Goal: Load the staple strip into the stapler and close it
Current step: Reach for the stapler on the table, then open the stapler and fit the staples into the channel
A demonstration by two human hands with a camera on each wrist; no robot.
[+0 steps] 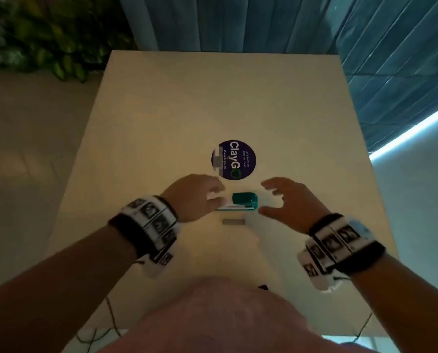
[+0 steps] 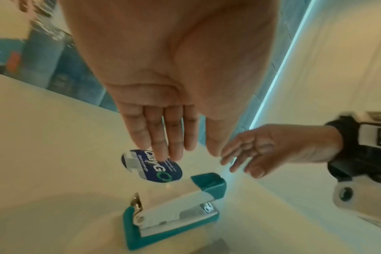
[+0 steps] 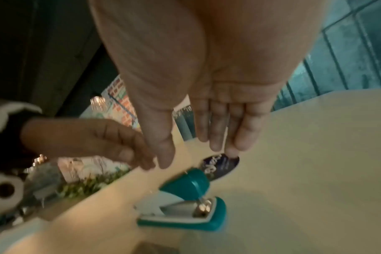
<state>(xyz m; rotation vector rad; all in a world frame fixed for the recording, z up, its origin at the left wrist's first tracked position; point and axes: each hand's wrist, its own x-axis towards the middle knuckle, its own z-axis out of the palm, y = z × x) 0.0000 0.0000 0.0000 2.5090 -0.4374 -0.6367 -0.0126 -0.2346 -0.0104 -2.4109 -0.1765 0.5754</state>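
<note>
- The desk [image 1: 213,98] fills most of your head view; its near edge is hidden behind your own body at the bottom of the picture, and its far corners run into blurred curtain and foliage.
- Your left hand [image 1: 192,197] hovers just left of the stapler, its grip apart and holding nothing. From the head view the fingertips seem to overlap the stapler's rear end; from the left wrist view the fingers [image 2: 159,137] hang straight above it, apart from it.
- Your right hand [image 1: 286,202] hovers just right of the stapler, fingers loosely spread, grip apart and empty.
- The round dark sticker [image 1: 234,160] lies on the desk just beyond the stapler; a pale patch covers its left part and the small print is unreadable.
- The teal and white stapler [image 1: 241,202] rests on the desk between your hands. Whether its top sits fully down, you cannot tell; motion blur smears it.
- The staple strip [image 1: 233,221] lies on the desk just nearer to you than the stapler, apart from it; in both wrist views only a grey blur at the bottom edge.
</note>
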